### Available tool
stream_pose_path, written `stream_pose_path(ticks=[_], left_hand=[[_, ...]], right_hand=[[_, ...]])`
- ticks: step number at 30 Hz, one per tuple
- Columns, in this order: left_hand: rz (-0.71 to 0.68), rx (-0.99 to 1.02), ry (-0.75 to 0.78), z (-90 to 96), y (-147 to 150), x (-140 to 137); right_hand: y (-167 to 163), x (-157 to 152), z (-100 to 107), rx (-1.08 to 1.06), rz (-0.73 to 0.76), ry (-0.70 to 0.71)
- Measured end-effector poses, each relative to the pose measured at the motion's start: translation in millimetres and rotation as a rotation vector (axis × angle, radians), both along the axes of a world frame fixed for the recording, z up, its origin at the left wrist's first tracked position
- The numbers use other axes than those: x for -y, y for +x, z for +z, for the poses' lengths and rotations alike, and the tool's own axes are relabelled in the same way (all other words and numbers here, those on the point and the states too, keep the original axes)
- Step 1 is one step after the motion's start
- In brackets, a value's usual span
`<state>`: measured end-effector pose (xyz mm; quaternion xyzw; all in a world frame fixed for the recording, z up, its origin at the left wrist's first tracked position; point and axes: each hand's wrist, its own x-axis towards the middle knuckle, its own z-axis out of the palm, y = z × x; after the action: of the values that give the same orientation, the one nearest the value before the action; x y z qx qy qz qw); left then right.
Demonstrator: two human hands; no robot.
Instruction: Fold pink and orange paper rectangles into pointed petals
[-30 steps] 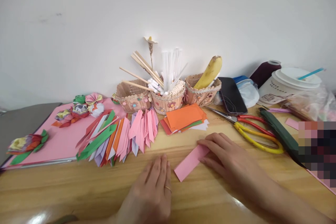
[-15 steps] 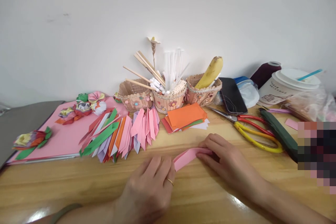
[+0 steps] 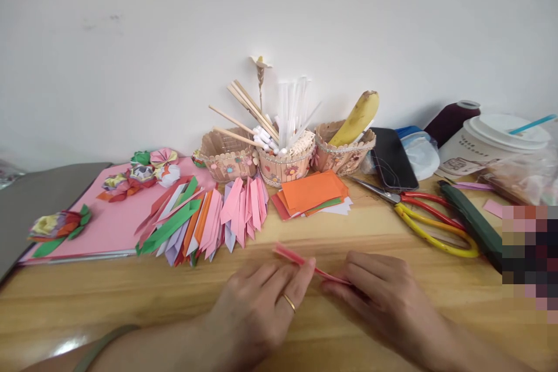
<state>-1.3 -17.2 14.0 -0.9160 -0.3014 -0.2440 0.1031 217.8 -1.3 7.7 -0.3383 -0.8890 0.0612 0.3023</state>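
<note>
A folded strip of pink paper lies slantwise between my hands above the table, its narrow edge towards me. My left hand, with a gold ring, is closed, and its index finger presses on the strip near the middle. Between thumb and fingers, my right hand pinches the strip's right end. Fingers hide part of the paper. Beyond my hands lies a row of folded paper pieces in pink, green, orange and purple. A stack of orange paper rectangles rests to its right.
Decorated wooden baskets along the wall hold sticks and a banana. On the right are scissors, a dark green tool, a phone and a lidded cup. Paper flowers lie on a pink sheet.
The pink strip has turned from showing its broad face to nearly edge-on, its left end now pointing away. My left hand has moved right along it; my right hand has come lower and nearer.
</note>
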Motion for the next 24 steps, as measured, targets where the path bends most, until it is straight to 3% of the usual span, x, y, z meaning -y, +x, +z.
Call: stream_pose_path(ticks=[8,15,24], left_hand=[[-0.048,0.040,0.013,-2.9,-2.6,-5.2],[0.040,0.059,-0.024,-7.1,-2.8,-7.7],[0.023,0.038,0.035,-8.9,-3.3,-8.7]], right_hand=[[-0.7,0.5,-3.8,-0.017,0.020,-0.073],[-2.7,1.8,-5.6,-0.023,0.006,-0.081],[-3.1,0.8,-6.1,0.004,-0.020,-0.108]])
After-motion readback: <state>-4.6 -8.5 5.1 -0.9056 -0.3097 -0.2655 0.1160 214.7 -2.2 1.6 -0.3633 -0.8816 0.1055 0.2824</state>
